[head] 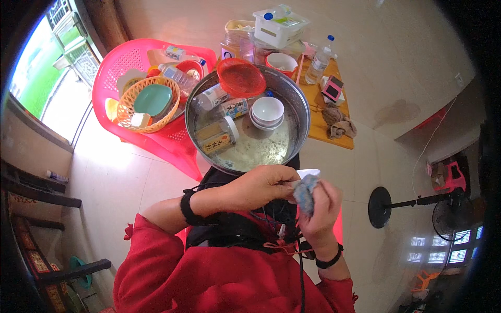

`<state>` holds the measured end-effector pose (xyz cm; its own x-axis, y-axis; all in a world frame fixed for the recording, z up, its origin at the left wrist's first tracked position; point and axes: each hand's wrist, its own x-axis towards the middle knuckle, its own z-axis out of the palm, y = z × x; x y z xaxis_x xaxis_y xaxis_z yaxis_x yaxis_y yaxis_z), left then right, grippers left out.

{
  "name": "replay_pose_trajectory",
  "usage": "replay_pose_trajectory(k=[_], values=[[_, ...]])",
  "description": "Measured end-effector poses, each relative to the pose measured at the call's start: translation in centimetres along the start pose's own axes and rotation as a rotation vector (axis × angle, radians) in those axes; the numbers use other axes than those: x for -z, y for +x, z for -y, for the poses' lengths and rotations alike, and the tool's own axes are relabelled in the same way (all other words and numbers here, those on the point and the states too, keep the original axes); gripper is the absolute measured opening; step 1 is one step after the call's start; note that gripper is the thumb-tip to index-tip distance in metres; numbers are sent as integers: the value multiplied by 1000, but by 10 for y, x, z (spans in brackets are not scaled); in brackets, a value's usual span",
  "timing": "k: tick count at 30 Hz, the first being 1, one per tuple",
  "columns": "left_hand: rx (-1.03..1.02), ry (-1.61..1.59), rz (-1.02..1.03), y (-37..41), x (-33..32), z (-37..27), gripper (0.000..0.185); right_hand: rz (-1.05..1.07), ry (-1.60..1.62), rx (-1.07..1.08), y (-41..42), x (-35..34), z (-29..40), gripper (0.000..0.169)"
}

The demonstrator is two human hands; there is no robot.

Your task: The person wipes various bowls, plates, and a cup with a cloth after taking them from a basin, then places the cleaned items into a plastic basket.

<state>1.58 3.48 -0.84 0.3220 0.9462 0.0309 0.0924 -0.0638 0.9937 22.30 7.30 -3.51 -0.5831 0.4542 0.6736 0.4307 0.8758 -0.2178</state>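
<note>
My left hand [270, 184] grips a small white dish [310, 172], mostly hidden behind my fingers, so its exact shape is unclear. A blue-grey cloth [306, 195] is in my right hand [323, 209], pressed up against the white piece. Just beyond my hands, a large round metal pan [270, 146] rests over my lap. Inside it are stacked white bowls [267, 111], a clear plastic jar [217, 137] with a white lid, and plastic bottles [235, 107] lying on their sides. A red plastic plate [241, 78] lies across the pan's far side.
To the left, a pink plastic chair [107, 78] holds a woven basket [122, 99] with a green dish [152, 99]. A wooden table [342, 117] behind the pan carries a white bin [280, 33], an upright bottle [319, 62] and a brown rag [339, 123]. A standing fan [448, 215] is at right.
</note>
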Motion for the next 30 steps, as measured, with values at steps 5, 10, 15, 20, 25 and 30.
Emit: replay_pose_trajectory(k=[5, 10, 15, 20, 25, 30], values=[[59, -407, 72, -9, 9, 7, 23, -114, 312, -349, 5, -1, -3, 28], [-31, -831, 58, -16, 17, 18, 29, -79, 640, -594, 3, -4, -8, 23], [-118, -1183, -99, -5, 14, 26, 37, -70, 633, -615, -1, -13, -1, 23], [-153, -1309, -189, 1, 16, 30, 37, 12, 234, -179, 8, -7, 5, 37], [-93, -1203, -179, -1, 8, 41, 35, -54, 124, -106, 10, -2, 10, 46], [-114, -1209, -241, -3, 11, 38, 32, 126, 91, -27, 9, -2, 11, 47]])
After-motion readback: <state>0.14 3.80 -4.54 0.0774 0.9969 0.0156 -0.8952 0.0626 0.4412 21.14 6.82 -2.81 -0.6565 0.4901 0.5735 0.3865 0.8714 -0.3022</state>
